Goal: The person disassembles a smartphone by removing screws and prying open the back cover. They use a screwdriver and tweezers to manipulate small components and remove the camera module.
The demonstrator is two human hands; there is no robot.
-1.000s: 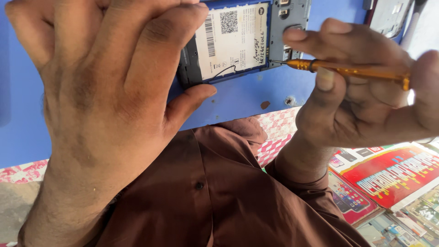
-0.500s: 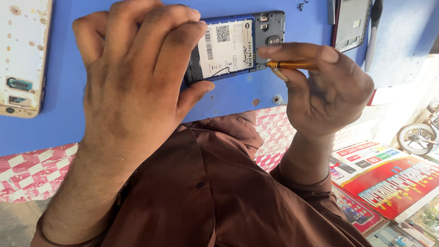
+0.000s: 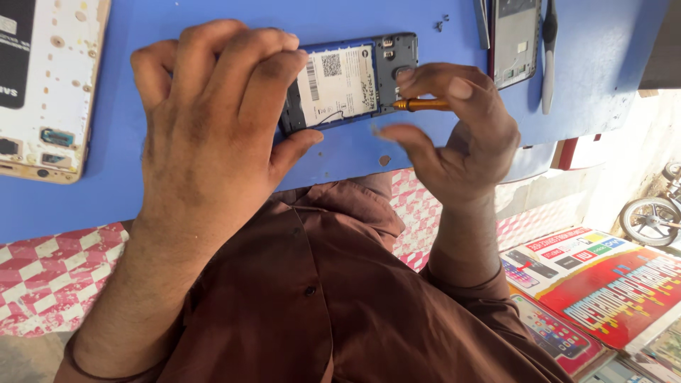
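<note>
Opened dark smartphone with its back cover off (image 3: pixel 351 81) lies on the blue bench (image 3: pixel 213 163), far of the person's brown shirt (image 3: pixel 319 298), its white-labelled battery showing. Left hand (image 3: pixel 206 142) lies over the phone's left end, fingers (image 3: pixel 241 64) curled on its far edge and thumb pressed to the near edge, hiding that part of the phone. Right hand (image 3: pixel 457 135) sits just right of it, fingers pinching a thin screwdriver with a yellow shaft (image 3: pixel 418 105), whose tip touches the phone's right end. At the far left rests a white phone back shell (image 3: pixel 46 85). To the far right lie a grey phone frame (image 3: pixel 516 39) and a slim dark tool (image 3: pixel 547 57), well apart from the hands. Small loose screws (image 3: pixel 440 25) sit beyond the phone. Colourful printed posters (image 3: pixel 596 284) lie at the near right.
</note>
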